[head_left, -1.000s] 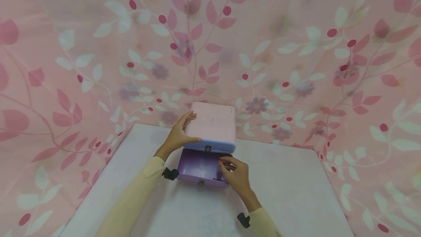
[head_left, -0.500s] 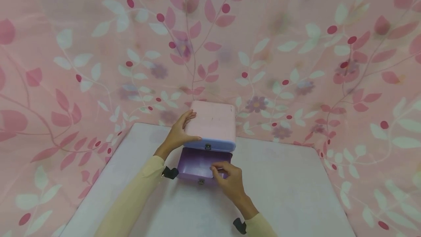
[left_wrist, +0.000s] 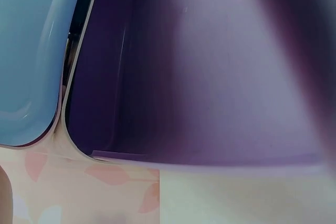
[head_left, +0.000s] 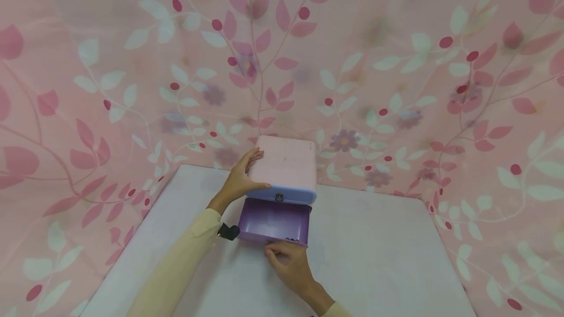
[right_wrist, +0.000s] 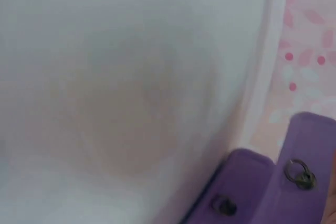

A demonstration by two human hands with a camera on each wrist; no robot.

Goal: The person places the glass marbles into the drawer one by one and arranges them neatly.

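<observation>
A small drawer chest [head_left: 284, 163] with a pink top and a light blue front stands against the wall. My left hand [head_left: 235, 177] grips its left side, thumb along the top front edge. Below the blue front, a purple drawer [head_left: 273, 221] is pulled out, with several small dark beads [head_left: 292, 239] in its front right corner. My right hand [head_left: 291, 263] is at the drawer's front edge, fingers curled and thumb near the index finger. Whether it pinches something is hidden. In the right wrist view, a ring pull [right_wrist: 300, 177] hangs on a purple front.
A white table [head_left: 374, 248] bears the chest. Behind it rises a pink floral wall covering [head_left: 387, 62]. Another purple drawer front [right_wrist: 233, 182] with a ring pull shows in the right wrist view. A black strap piece [head_left: 229, 231] is at my left wrist.
My right hand has come out of the drawer, moving left and toward me to its front edge. The left hand keeps its hold. The drawer remains pulled out.
</observation>
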